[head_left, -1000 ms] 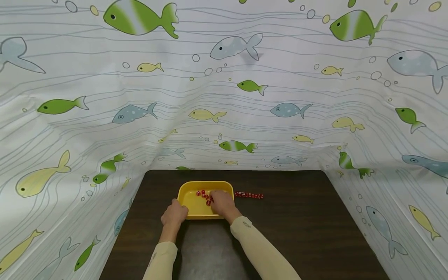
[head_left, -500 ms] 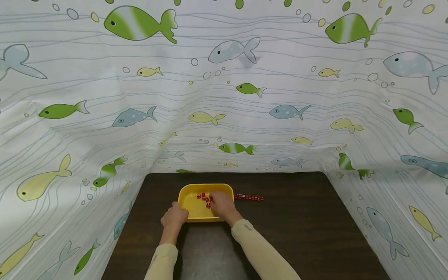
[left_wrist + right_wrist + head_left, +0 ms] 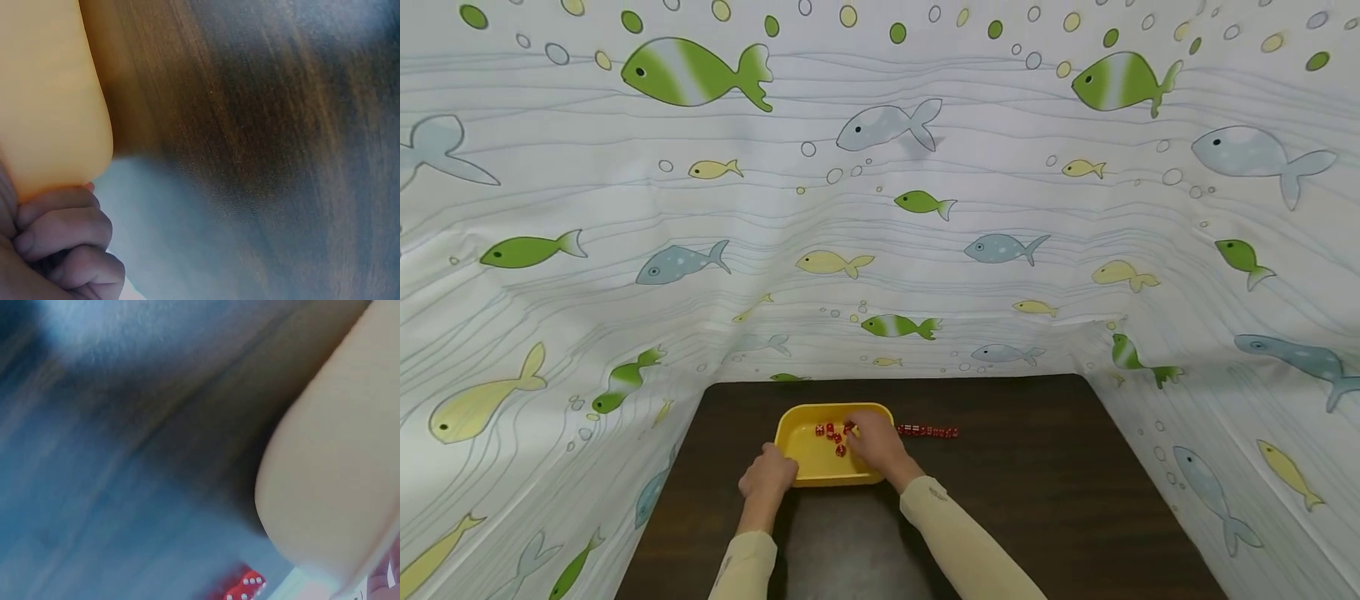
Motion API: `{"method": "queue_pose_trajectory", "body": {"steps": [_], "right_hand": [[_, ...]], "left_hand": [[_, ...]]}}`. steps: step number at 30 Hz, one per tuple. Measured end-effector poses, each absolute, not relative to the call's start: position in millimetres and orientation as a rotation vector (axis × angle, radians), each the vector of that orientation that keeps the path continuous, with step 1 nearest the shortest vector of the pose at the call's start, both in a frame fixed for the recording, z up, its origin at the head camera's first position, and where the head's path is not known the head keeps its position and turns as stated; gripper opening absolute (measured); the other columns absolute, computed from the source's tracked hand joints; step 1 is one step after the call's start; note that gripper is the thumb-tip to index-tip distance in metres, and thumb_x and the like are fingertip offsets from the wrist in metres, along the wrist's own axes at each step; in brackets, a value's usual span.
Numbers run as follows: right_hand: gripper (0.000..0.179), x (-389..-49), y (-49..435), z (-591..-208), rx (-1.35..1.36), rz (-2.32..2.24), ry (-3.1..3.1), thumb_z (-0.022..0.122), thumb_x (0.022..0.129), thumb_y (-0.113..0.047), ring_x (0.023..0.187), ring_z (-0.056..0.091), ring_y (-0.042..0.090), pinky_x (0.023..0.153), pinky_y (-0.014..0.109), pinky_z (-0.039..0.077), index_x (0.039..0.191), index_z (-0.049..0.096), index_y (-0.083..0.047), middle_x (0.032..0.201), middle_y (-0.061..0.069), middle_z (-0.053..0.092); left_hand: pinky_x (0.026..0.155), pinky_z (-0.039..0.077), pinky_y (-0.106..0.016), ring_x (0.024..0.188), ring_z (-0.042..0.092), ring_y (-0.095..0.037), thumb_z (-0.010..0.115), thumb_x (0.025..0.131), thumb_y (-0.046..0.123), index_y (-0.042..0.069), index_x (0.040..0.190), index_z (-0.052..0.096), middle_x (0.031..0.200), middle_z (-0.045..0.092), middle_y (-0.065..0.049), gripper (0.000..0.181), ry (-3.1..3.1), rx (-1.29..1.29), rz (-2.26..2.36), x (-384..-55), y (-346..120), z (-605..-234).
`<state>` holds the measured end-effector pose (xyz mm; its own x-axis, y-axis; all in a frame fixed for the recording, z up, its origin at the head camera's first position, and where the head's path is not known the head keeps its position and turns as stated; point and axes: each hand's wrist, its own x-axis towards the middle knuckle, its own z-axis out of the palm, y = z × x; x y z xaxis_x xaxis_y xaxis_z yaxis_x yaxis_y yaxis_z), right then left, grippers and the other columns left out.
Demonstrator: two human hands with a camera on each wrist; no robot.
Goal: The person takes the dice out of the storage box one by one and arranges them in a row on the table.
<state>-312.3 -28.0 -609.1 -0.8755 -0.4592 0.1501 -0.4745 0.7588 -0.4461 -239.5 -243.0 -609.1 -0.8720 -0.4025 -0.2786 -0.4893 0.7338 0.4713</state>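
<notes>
A: What do we see nearest us?
B: Pale sleeves (image 3: 745, 562) over the dark tabletop (image 3: 1075, 500), slanting in from seven and five o'clock. We find the left grip (image 3: 767, 475) curled on the rim of the yellow tray (image 3: 835, 481) at its eight o'clock, probably steadying it.
A: And the right grip (image 3: 877, 442)?
B: Over the tray's three o'clock side, its back upward, fingertips at a red die (image 3: 848, 427). We can't tell whether it's pinched or merely touched.
A: Which step are we on?
B: Taking dice out, we'd judge; loose dice (image 3: 840, 450) lie inside the tray, toward eight and nine o'clock of those fingertips. Next calls for a secure pinch, then a lift over the tray's wall.
A: To where?
B: Perhaps the row of dice (image 3: 928, 431) just beside the tray, at three o'clock; we'd lower gently.
</notes>
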Motion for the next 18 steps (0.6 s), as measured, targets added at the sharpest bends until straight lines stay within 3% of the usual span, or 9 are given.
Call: {"method": "queue_pose_trajectory", "body": {"steps": [6,12,18], "right_hand": [[0.023,-311,-18,-600,0.765,0.793,-2.868,0.07,0.104,-0.021,0.122,0.07,0.021,0.111,0.044,0.054,0.126,0.075,-0.015,0.127,0.0,0.076],[0.03,-313,-11,-598,0.738,0.761,-2.888,0.067,0.106,-0.024,0.13,0.066,0.023,0.114,0.045,0.052,0.134,0.073,-0.016,0.136,0.0,0.073],[0.028,-314,-3,-593,0.69,0.804,-2.896,0.069,0.105,-0.021,0.122,0.067,0.022,0.111,0.045,0.054,0.131,0.075,-0.014,0.129,0.002,0.074]], "left_hand": [[0.072,0.048,-0.049,0.076,0.058,-0.034,0.055,0.096,0.02,-0.012,0.133,0.046,0.085,0.057,-0.019,0.05,2.779,-0.719,0.834,-237,-243,-612],[0.071,0.047,-0.047,0.075,0.057,-0.034,0.056,0.096,0.02,-0.013,0.134,0.045,0.083,0.056,-0.018,0.051,2.782,-0.707,0.856,-237,-242,-611],[0.073,0.048,-0.051,0.078,0.059,-0.036,0.055,0.095,0.02,-0.014,0.134,0.045,0.087,0.058,-0.021,0.053,2.781,-0.693,0.875,-235,-244,-609]]}}
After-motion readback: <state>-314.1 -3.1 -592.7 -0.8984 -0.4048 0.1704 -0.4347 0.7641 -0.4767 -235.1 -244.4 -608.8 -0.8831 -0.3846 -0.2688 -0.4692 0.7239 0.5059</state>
